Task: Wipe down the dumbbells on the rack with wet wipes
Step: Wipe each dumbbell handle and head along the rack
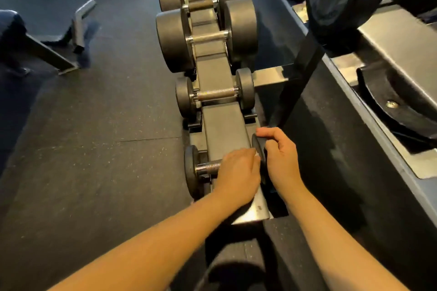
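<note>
Risks, left to right:
- The left head of the small black round-headed dumbbell with knurled steel handle (208, 168) has nothing holding it. A hard rub could roll it out of its cradle on the low grey steel rack (224, 125) and onto the dark speckled rubber floor (94, 149).
- Left hand (236, 172) is curled down over the handle's right end. Only a white sliver of wet wipe (256, 154) shows at its knuckles, so I can't tell how much wipe is under it. The knurl may shred it or leave gaps.
- Right hand (281, 158) grips the right head, thumb on top and fingers wrapped behind. The fingers look close to the rack, so they could get pinched if the dumbbell shifts.

Look: it's in the nearest slot, lying crosswise. Heads are matte black, the handle is shiny, and no wet streaks are visible. Can't tell whether the larger black dumbbells (205, 38) up the row have been wiped.
</note>
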Tool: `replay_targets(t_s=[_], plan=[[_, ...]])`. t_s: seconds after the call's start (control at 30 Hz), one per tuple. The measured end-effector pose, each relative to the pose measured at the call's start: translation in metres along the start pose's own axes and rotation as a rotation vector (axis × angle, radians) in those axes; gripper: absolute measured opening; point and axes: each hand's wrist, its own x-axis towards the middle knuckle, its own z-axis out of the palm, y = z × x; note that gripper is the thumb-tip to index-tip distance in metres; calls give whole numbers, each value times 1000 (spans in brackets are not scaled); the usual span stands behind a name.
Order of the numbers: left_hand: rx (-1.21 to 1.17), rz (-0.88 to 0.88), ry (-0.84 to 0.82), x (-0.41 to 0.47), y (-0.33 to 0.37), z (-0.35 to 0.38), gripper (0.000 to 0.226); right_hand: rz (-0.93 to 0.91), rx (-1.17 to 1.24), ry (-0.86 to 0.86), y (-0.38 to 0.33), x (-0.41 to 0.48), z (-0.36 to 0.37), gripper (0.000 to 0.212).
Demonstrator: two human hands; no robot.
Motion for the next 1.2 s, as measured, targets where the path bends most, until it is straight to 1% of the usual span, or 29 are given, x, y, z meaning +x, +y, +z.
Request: replay_targets(t_s=[0.03,0.07,0.13,0.2,0.23,0.3,0.37,0.47,0.5,0.57,0.6,0.63,0.67,0.7,0.73,0.8,0.83,0.87,0.9,0.97,1.03,1.07,1.13,1.2], plan=[[81,42,9,-4,-3,1,26,34,-4,-20,-4,-2,-1,32],[212,70,-14,-11,-8,-5,27,66,-15,-43,-9,-5,-1,33],[462,59,-147,-18,-22,-30,41,107,-63,-68,-16,-6,-2,35],[692,35,-297,-20,-27,-53,44,148,-115,-87,-24,-7,-4,35],[795,50,-369,-21,-26,-62,44,170,-130,-98,-29,-7,-4,34],[959,133,-465,-19,-20,-71,44,210,-156,-104,-40,-9,-4,34],[1052,219,-544,-15,-14,-81,39,244,-208,-115,-50,-9,-3,36],[1065,357,-676,-13,-12,-102,21,328,-281,-128,-64,-8,-3,39],[1079,413,-686,-14,-12,-108,15,355,-300,-149,-71,-7,-4,40],[1055,475,-697,-16,-14,-117,12,395,-350,-180,-87,-8,-4,39],[1003,456,-694,-17,-13,-122,12,396,-388,-159,-96,-9,-3,39],[919,388,-649,-17,-12,-129,13,381,-429,-107,-103,-11,0,38],[789,259,-570,-14,-9,-138,13,364,-453,-39,-112,-15,4,37],[606,111,-466,-9,-7,-147,10,357,-450,18,-120,-20,8,34],[389,-57,-357,-4,-5,-156,7,365,-417,40,-127,-25,14,31],[-83,-430,-201,6,-5,-167,8,454,-243,-12,-138,-33,27,28],[-286,-571,-162,12,-3,-172,9,499,-147,-59,-142,-35,34,29],[-434,-665,-141,19,-2,-177,9,515,-83,-98,-145,-34,41,31],[-550,-733,-139,27,-2,-180,9,514,-43,-114,-146,-31,47,36],[-762,-857,-157,40,1,-187,11,495,13,-81,-148,-21,58,41],[-913,-933,-197,55,1,-195,18,454,54,-11,-151,-6,68,28],[-950,-935,-249,60,-1,-199,21,423,51,9,-150,1,71,21],[-972,-942,-336,71,-10,-206,22,418,48,7,-142,17,78,20],[-885,-983,-339,81,-28,-209,21,477,52,1,-127,35,85,20]])
